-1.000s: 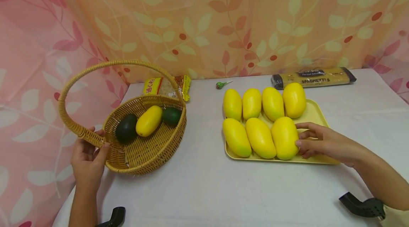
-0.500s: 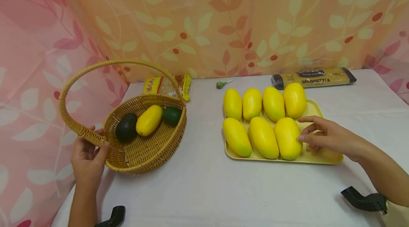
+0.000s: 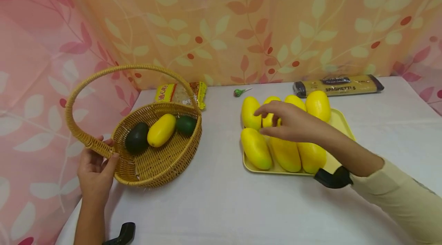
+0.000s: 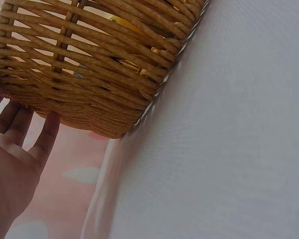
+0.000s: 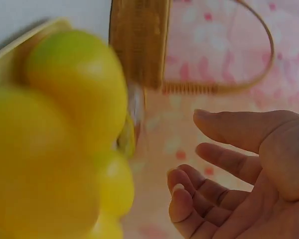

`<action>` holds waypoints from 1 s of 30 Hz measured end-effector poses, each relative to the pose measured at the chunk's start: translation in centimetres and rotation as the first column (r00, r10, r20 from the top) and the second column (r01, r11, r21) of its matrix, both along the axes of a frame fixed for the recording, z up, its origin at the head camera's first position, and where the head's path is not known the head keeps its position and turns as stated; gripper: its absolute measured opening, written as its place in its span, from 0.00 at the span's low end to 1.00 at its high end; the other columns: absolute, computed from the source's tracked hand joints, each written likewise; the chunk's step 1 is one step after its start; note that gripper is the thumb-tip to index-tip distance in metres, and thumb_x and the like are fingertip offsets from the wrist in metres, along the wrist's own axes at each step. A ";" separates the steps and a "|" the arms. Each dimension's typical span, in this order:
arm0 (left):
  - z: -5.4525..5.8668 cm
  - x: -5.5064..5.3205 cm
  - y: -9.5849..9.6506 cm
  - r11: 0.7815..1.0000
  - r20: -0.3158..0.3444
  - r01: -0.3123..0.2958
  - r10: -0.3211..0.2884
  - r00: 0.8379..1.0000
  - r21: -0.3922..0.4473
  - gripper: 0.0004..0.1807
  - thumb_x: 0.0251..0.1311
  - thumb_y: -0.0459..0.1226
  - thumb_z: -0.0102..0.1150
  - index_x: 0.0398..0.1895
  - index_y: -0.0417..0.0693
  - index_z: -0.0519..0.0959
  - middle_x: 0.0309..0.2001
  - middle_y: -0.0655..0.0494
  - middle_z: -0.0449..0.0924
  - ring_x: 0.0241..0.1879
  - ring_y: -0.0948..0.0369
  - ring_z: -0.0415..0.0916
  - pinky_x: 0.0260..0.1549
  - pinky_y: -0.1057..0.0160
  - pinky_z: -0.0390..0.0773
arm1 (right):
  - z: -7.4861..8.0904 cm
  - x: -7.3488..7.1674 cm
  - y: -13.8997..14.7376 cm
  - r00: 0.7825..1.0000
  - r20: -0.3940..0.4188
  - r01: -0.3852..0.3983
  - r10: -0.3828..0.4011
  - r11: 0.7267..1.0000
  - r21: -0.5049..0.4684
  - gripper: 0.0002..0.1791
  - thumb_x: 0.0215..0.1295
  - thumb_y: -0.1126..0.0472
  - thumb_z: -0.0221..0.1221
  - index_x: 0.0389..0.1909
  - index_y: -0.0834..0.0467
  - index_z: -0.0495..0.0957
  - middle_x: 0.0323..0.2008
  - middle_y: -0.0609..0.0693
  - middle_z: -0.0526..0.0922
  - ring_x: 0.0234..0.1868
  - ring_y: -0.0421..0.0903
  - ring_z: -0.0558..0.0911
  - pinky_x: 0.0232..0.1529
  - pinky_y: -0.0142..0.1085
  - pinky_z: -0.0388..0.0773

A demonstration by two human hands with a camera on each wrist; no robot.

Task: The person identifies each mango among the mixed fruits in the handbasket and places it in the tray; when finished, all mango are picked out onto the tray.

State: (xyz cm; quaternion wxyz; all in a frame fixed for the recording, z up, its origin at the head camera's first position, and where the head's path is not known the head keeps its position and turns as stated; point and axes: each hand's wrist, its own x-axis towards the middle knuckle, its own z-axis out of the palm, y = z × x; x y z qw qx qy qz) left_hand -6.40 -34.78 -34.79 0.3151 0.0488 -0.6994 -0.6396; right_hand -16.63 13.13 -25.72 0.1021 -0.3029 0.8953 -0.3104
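My left hand (image 3: pixel 94 178) grips the wicker basket (image 3: pixel 179 162) where its handle meets the rim, thumb on the near side. In the left wrist view, fingers (image 4: pixel 49 137) reach against the woven wall. Inside the basket lie a yellow mango (image 3: pixel 161 130) and two dark green avocado-like fruits (image 3: pixel 137 137). Over the yellow tray (image 3: pixel 342 126), my right hand (image 3: pixel 293 122) hovers above two rows of mangoes (image 3: pixel 256 149), its fingers loosely bent and holding nothing. It partly hides several of them. The right wrist view shows a gap between that hand (image 5: pixel 229 189) and the mangoes (image 5: pixel 79 74).
Behind the basket lies a yellow snack-like packet (image 3: pixel 179 93). A lollipop (image 3: pixel 238 92) is at the back middle, and a spaghetti pack (image 3: pixel 338 85) lies behind the tray. Patterned cloth (image 3: pixel 221 26) hangs along the table's back and left.
The front row's middle and right mangoes shifted right beside my right hand. That hand has since left them and moved left, above the tray. My left hand stays on the basket.
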 end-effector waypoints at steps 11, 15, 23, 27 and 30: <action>0.1 -0.1 0.3 1.000 0.016 -0.007 0.007 1.000 0.001 0.30 0.59 0.15 0.56 0.65 0.37 0.71 0.54 0.44 0.78 0.58 0.55 0.74 0.52 0.74 0.75 | -1.9 -2.2 -16.2 0.880 -0.352 -0.323 0.319 0.945 0.049 0.14 0.64 0.64 0.66 0.51 0.56 0.83 0.49 0.51 0.81 0.49 0.46 0.78 0.51 0.34 0.76; 0.1 -0.3 0.4 1.000 0.010 0.004 -0.004 1.000 -0.004 0.31 0.59 0.14 0.56 0.66 0.38 0.71 0.55 0.43 0.77 0.58 0.55 0.74 0.53 0.74 0.75 | -3.7 -2.6 -19.7 0.861 -0.405 -0.308 0.309 0.949 0.068 0.15 0.64 0.65 0.65 0.52 0.56 0.82 0.51 0.51 0.80 0.52 0.46 0.77 0.55 0.33 0.74; 0.0 -0.4 -0.2 0.999 -0.044 0.040 -0.041 0.998 -0.021 0.31 0.58 0.12 0.53 0.66 0.35 0.71 0.54 0.45 0.78 0.57 0.55 0.75 0.53 0.73 0.76 | -4.1 -3.1 -24.4 0.831 -0.400 -0.301 0.387 0.917 0.261 0.29 0.65 0.62 0.65 0.67 0.51 0.73 0.67 0.53 0.70 0.68 0.50 0.68 0.69 0.37 0.63; -0.1 -0.2 -0.3 0.999 -0.037 0.032 -0.033 0.999 -0.037 0.31 0.58 0.13 0.53 0.66 0.35 0.70 0.54 0.45 0.78 0.57 0.56 0.75 0.53 0.73 0.75 | -4.3 -3.2 -25.7 0.815 -0.400 -0.302 0.419 0.897 0.324 0.32 0.65 0.59 0.67 0.70 0.49 0.71 0.67 0.52 0.69 0.67 0.49 0.68 0.66 0.37 0.67; -0.2 -0.1 -0.3 0.999 -0.024 0.028 -0.029 0.999 -0.041 0.31 0.58 0.13 0.54 0.66 0.37 0.71 0.54 0.44 0.78 0.58 0.55 0.75 0.53 0.73 0.75 | -4.6 -3.5 -26.2 0.817 -0.392 -0.296 0.422 0.891 0.343 0.31 0.65 0.58 0.67 0.69 0.48 0.72 0.65 0.51 0.71 0.64 0.48 0.69 0.64 0.36 0.69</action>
